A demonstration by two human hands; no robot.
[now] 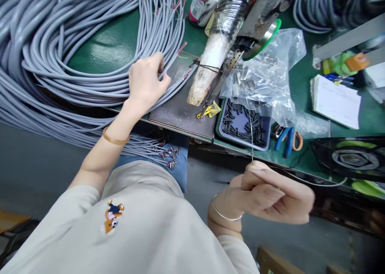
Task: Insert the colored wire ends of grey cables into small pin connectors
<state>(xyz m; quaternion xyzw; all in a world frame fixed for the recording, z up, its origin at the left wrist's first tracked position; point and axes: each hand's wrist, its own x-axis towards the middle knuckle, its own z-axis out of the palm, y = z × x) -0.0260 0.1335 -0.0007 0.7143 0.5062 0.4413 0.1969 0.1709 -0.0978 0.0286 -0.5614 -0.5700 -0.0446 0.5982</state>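
Many grey cables (99, 79) lie looped over the left of the green table, their stripped ends showing coloured wires. My left hand (146, 79) rests on them near those ends, its fingers curled around a grey cable. In front of the table's edge my right hand (270, 193) pinches a thin wire (251, 133) between thumb and forefinger. The wire runs up taut toward a green-rimmed spool (264, 39) beside a tape-wrapped post (210, 61). Small connectors on cable ends (171, 155) hang over my lap.
A blue tray (267, 143) of small black pieces sits at the table edge under a plastic bag (261, 77). Pliers (288, 141), a notepad (335, 101) and a black fan (355, 157) are to the right. A jar (198, 5) stands at the back.
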